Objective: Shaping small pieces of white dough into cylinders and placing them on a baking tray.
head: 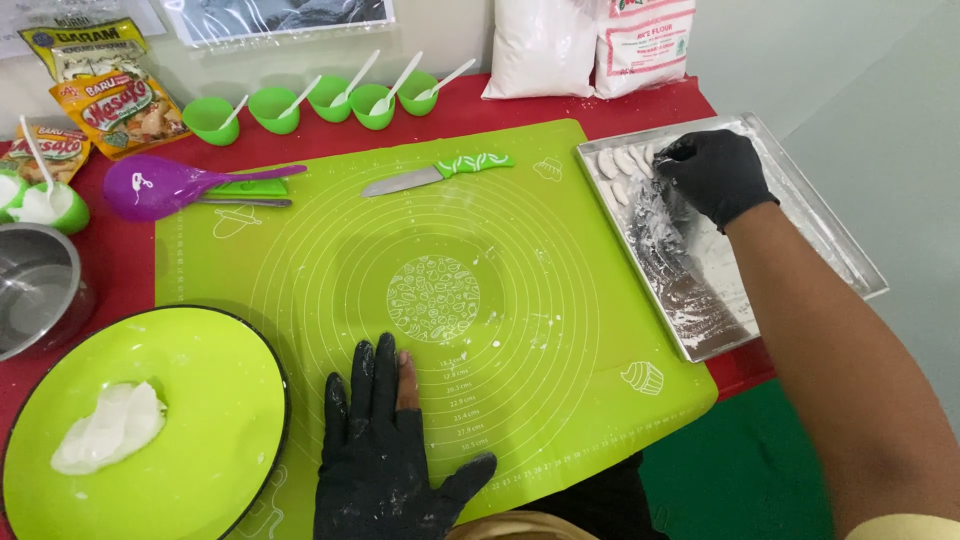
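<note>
Green mat (pixel 520 250) under left hand (pixel 385 455); right hand (pixel 712 172) over tray (pixel 800 190).

Lime-green mat (pixel 520 260) printed with white concentric rings; red table (pixel 120 270) underneath. Black gloves on left hand (pixel 385 450) and right hand (pixel 712 175), white-dusted. Knife (pixel 435 174) handle green with white swirls. Purple spoon (pixel 160 187). Green plate (pixel 200 400), black rim, white dough (pixel 108 428).

Mat (pixel 520 250) lies mid-table; knife (pixel 436 175) rests on its far edge. Plate (pixel 200 400) with dough (pixel 110 428) sits left, overlapping the mat. Tray (pixel 720 300) sits right, holding dough pieces (pixel 622 165). Cups (pixel 320 100) line up behind the mat.
</note>
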